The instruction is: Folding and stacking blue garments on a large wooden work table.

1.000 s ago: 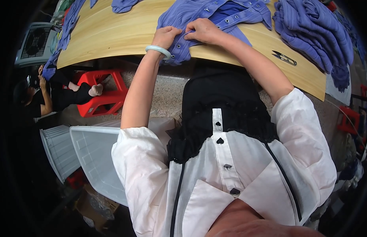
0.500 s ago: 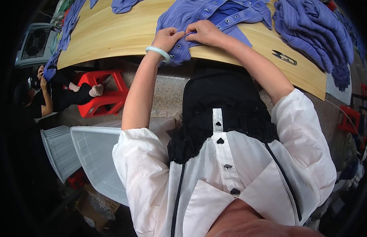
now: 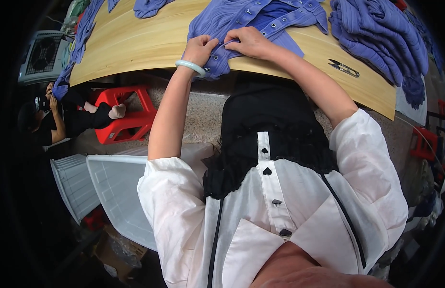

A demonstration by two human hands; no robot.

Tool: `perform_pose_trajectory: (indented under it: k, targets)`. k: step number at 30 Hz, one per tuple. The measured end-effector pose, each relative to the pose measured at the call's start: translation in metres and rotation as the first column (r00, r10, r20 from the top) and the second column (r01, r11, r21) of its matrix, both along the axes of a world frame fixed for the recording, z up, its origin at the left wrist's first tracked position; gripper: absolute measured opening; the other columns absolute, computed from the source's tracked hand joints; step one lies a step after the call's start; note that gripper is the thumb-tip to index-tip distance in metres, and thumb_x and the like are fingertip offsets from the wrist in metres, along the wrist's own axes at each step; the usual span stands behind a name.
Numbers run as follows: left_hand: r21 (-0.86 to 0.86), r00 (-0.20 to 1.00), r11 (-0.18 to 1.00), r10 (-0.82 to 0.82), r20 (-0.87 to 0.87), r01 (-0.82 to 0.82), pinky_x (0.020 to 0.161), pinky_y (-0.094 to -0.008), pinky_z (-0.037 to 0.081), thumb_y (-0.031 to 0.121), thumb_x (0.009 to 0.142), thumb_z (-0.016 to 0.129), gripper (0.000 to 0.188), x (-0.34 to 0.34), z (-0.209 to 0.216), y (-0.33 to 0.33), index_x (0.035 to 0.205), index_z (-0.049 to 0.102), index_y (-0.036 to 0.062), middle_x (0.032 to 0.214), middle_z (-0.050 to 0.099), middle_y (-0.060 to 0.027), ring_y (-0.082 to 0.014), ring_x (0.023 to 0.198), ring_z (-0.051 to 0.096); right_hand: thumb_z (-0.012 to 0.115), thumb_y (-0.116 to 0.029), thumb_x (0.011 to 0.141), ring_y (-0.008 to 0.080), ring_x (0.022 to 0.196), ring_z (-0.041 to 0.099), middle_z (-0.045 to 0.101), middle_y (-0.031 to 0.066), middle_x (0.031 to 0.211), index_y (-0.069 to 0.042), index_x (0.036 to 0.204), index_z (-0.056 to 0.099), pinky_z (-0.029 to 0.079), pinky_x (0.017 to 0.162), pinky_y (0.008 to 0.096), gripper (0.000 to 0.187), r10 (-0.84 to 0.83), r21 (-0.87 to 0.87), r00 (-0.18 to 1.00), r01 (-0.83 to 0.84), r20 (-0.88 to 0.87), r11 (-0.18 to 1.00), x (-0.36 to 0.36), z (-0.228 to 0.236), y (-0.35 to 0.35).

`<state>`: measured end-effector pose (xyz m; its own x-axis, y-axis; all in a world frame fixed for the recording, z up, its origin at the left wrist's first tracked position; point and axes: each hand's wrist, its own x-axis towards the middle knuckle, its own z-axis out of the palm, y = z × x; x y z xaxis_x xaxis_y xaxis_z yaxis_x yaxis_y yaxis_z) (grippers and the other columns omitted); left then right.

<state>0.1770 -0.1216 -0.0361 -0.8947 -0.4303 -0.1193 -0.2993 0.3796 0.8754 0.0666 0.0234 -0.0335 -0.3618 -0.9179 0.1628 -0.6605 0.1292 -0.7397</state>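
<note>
A blue-purple ribbed garment (image 3: 222, 20) with a row of snap-like fasteners lies across the near edge of the wooden table (image 3: 136, 43). My left hand (image 3: 199, 50), with a pale green bangle on its wrist, pinches the garment close to its front band. Just to the right, my right hand (image 3: 246, 42) is closed on the same cloth, thumb and index finger together at the band. A small gap separates the two hands. The lower corner of the garment hangs slightly over the table edge.
Black thread snips (image 3: 345, 68) lie on the table at right, beside a pile of folded blue-purple garments (image 3: 376, 38). On the left are a red stool (image 3: 129, 132), a grey-white bin (image 3: 119, 192) and a seated co-worker (image 3: 50, 115) holding blue cloth.
My left hand has shifted slightly left, widening the gap between my hands. Both still grip the garment, which has moved very little.
</note>
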Motion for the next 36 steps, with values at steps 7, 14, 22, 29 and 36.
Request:
perform_pose_trajectory:
  k: [7,14,22,29,36]
  targets:
    - [-0.063,0.997,0.998,-0.027,-0.068,0.023,0.051,-0.0240,0.035,0.021,0.075,0.056,0.024,-0.001,-0.007,-0.004,0.069,0.053,-0.0024,0.055,0.045,-0.0025,-0.0066,0.055,0.040,0.060,-0.026,0.067,0.0271,0.070,0.057,0.059,0.0139,0.072,-0.006,0.081,0.062,0.044,0.064,0.0338,0.024,-0.026,-0.035,1.000,0.026,-0.011,0.999,-0.004,-0.005,-0.007]
    - [0.228,0.992,0.972,-0.026,-0.126,0.054,0.049,-0.0187,0.033,0.015,0.081,0.052,0.016,0.001,-0.002,0.002,0.075,0.053,0.0004,0.063,0.046,0.0043,-0.0030,0.057,0.038,0.061,-0.028,0.067,0.0268,0.070,0.057,0.059,0.0126,0.071,-0.008,0.080,0.062,0.044,0.063,0.0344,0.024,-0.037,0.079,0.998,0.040,-0.041,0.996,-0.002,-0.003,-0.007]
    - [0.084,0.998,0.995,-0.054,-0.037,0.057,0.051,-0.0210,0.034,0.017,0.079,0.053,0.020,0.003,-0.004,-0.010,0.071,0.052,-0.0006,0.061,0.045,0.0026,-0.0043,0.058,0.038,0.059,-0.026,0.069,0.0282,0.075,0.056,0.058,0.0138,0.079,-0.006,0.088,0.059,0.043,0.065,0.0349,0.027,0.001,0.091,0.968,0.023,-0.253,0.996,-0.015,0.013,0.019]
    - [-0.129,0.992,0.989,-0.065,0.104,0.079,0.060,-0.0256,0.041,0.025,0.075,0.057,0.028,-0.008,0.006,-0.007,0.080,0.058,-0.0027,0.066,0.057,-0.0077,-0.0124,0.063,0.051,0.057,-0.023,0.072,0.0287,0.077,0.055,0.059,0.0135,0.081,-0.004,0.085,0.060,0.043,0.067,0.0350,0.024,0.021,0.065,0.972,-0.006,-0.233,0.998,-0.022,0.009,0.025]
    - [-0.400,0.999,0.916,-0.035,0.025,0.042,0.069,-0.0293,0.044,0.027,0.071,0.061,0.036,-0.032,0.017,0.013,0.092,0.059,-0.0015,0.079,0.061,-0.0163,-0.0220,0.075,0.059,0.055,-0.024,0.072,0.0293,0.075,0.056,0.059,0.0138,0.077,-0.006,0.084,0.060,0.043,0.066,0.0364,0.022,-0.068,-0.014,0.978,0.067,-0.198,0.998,-0.021,0.002,0.018]
